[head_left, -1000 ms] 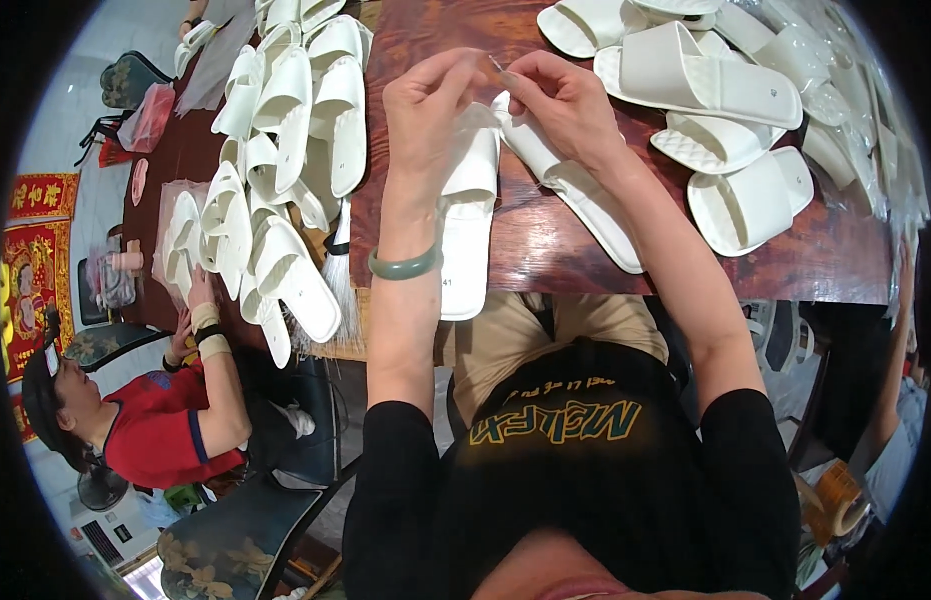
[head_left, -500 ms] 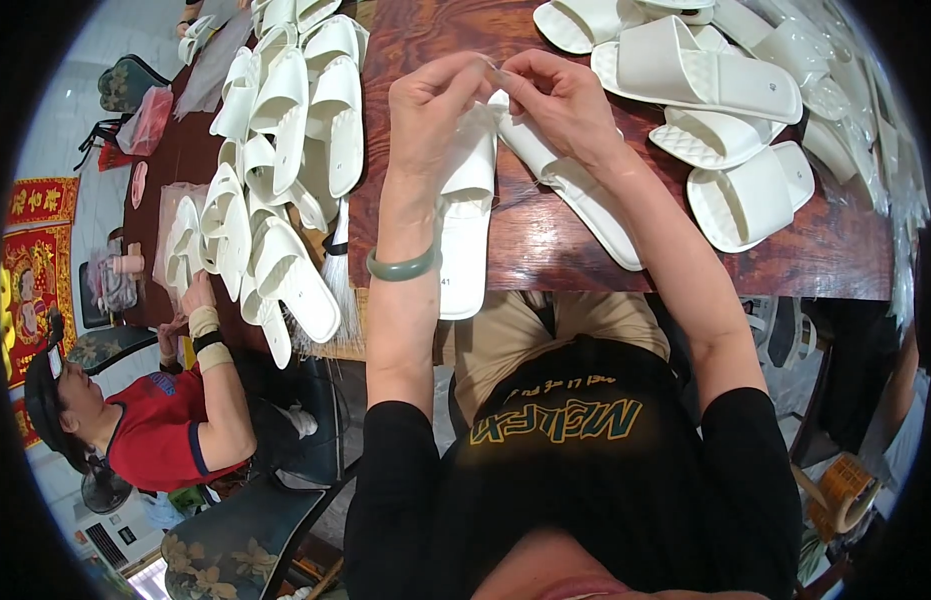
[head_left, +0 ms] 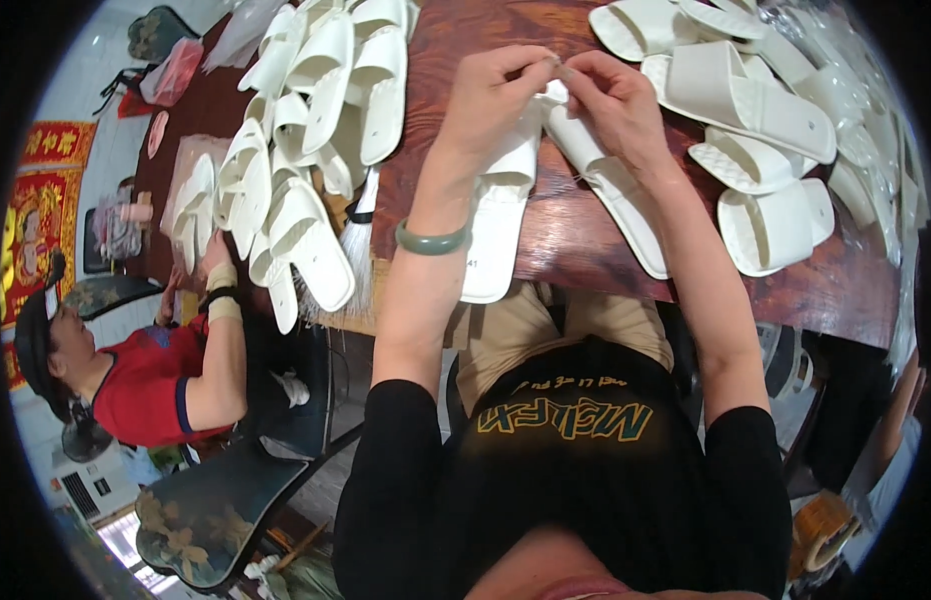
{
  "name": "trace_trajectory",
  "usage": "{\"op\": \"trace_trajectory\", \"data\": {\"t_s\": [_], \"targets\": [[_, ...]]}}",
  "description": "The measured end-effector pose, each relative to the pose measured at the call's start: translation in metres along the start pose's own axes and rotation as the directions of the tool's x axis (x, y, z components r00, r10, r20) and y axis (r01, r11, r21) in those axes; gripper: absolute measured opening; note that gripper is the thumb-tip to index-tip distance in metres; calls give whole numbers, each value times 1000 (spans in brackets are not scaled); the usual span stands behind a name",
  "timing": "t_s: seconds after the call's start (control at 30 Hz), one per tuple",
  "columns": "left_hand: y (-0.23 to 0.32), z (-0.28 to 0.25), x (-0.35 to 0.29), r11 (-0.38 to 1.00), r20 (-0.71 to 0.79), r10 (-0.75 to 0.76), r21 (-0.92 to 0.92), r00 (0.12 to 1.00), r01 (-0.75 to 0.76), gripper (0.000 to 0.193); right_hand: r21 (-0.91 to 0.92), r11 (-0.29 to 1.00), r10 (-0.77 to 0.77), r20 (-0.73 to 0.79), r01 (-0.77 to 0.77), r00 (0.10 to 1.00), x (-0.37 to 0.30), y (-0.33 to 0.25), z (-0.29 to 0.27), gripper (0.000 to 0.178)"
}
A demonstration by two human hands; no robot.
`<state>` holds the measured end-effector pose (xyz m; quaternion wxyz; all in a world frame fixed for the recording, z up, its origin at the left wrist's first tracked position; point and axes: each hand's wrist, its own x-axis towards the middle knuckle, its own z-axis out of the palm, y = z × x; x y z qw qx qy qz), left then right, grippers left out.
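Note:
My left hand [head_left: 503,95] and my right hand [head_left: 622,108] meet fingertip to fingertip above the toe ends of two white slippers. Both hands are closed in a pinch, on something too small to make out. Beneath my left hand lies one white slipper [head_left: 490,245], its heel towards me at the table's near edge. The other white slipper [head_left: 630,215] lies slanted under my right hand and wrist. My hands partly hide the toe ends of both. A green bangle [head_left: 430,240] circles my left wrist.
White slippers [head_left: 320,240] are heaped at the left, beside a bundle of white strands [head_left: 357,235] with a black band. More slippers [head_left: 770,225] and clear plastic wrap [head_left: 865,110] cover the right of the wooden table [head_left: 565,255]. A co-worker in red [head_left: 150,385] handles slippers at the left.
The whole view has shifted, so the table and slippers appear farther right. My hands stay pinched together above the same two slippers. The co-worker's arm has moved slightly.

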<state>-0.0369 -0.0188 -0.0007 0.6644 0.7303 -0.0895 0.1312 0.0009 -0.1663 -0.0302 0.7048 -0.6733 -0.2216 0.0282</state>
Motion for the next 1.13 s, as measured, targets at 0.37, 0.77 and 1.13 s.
{"op": "trace_trajectory", "data": {"t_s": [0.37,0.77,1.13], "targets": [[-12,-4,6,952,-51,162,270,985,-143,21,-31,998,-58,-27,57,998,7,-2,6,20],[-10,-4,-13,760,-122,336,621,934,-192,21,-642,601,125,664,476,737,-25,-40,-38,66],[32,17,-128,508,-284,-33,821,958,261,67,-660,701,-39,344,271,938,-26,-15,-17,55]]}}
